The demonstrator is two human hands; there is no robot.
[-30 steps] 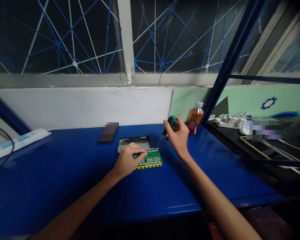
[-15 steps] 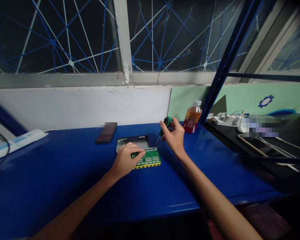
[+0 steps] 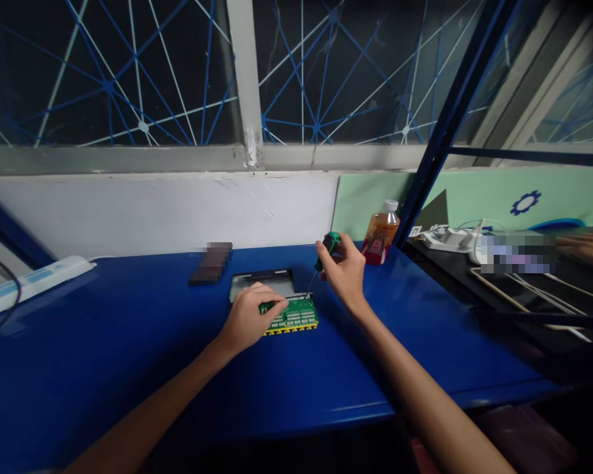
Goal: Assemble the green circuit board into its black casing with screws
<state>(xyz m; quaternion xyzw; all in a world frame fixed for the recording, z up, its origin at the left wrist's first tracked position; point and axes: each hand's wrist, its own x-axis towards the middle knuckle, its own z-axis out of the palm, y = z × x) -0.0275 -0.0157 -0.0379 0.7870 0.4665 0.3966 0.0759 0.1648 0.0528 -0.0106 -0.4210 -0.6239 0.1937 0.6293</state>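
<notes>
A green circuit board (image 3: 296, 317) with a yellow toothed front edge lies on the blue table. My left hand (image 3: 253, 316) rests over its left part, thumb and fingertips pinched together just above the board. A thin dark sliver shows beyond those fingertips; I cannot make out what it is. In my right hand (image 3: 346, 268) is a screwdriver (image 3: 332, 242) with a green and black handle, tilted, its shaft pointing down to the board's back right edge. Behind the board sits a shallow dark-rimmed metal cover (image 3: 271, 280), partly hidden by my left hand.
A dark phone-like slab (image 3: 210, 264) lies behind to the left. A bottle of reddish drink (image 3: 381, 234) stands at the back right by a blue post. White power strips (image 3: 39, 283) lie far left and on the right-hand black table, where another person's blurred hand (image 3: 590, 247) shows.
The screwdriver's tip has shifted slightly right, and its shaft is a little steeper. Another person's hand has come into view at the right edge. My left hand stays in place.
</notes>
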